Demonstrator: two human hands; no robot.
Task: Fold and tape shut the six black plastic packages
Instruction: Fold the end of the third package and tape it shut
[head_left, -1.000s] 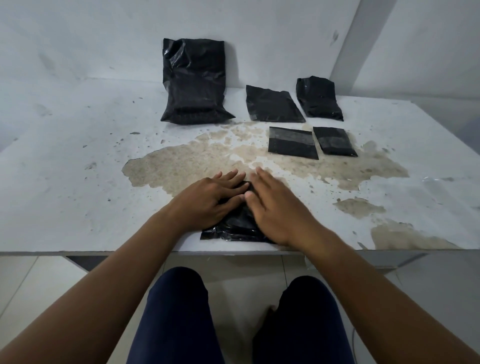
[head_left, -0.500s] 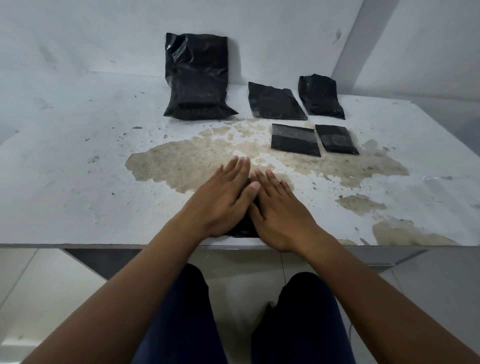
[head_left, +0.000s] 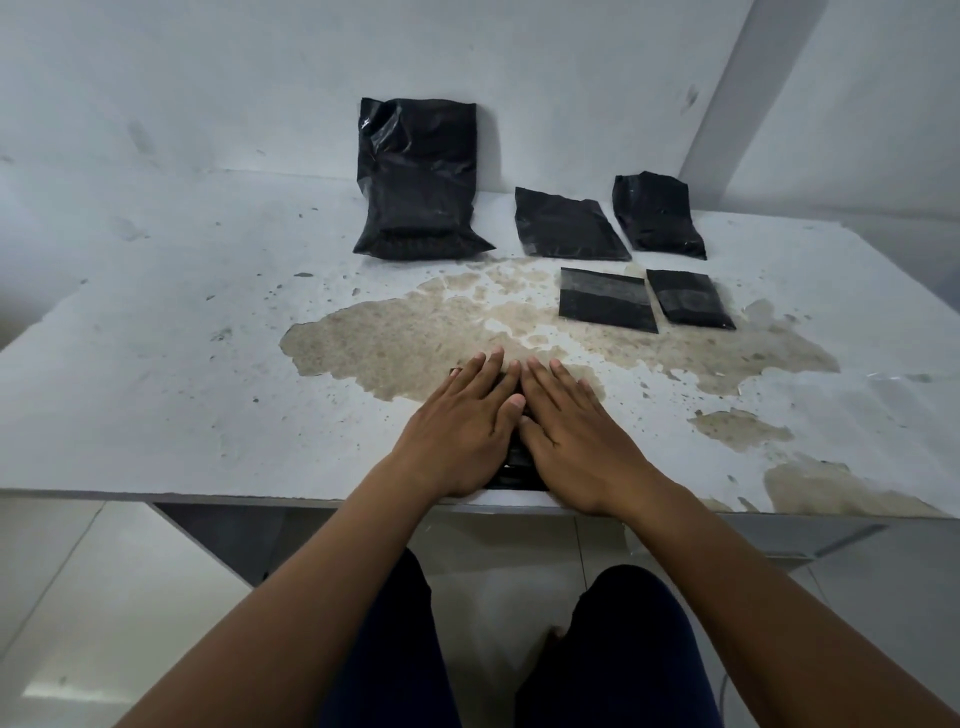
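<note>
Both hands — left hand (head_left: 457, 434), right hand (head_left: 574, 436) — press flat, fingers straight, on the black package (head_left: 517, 457) at the bench (head_left: 156, 395) edge; its long axis is hidden.

No text, label, brand, number or sign can be read anywhere in the view. The black plastic packages (head_left: 605, 299) at about one o'clock on the tabletop (head_left: 156, 364) carry no legible print.
</note>
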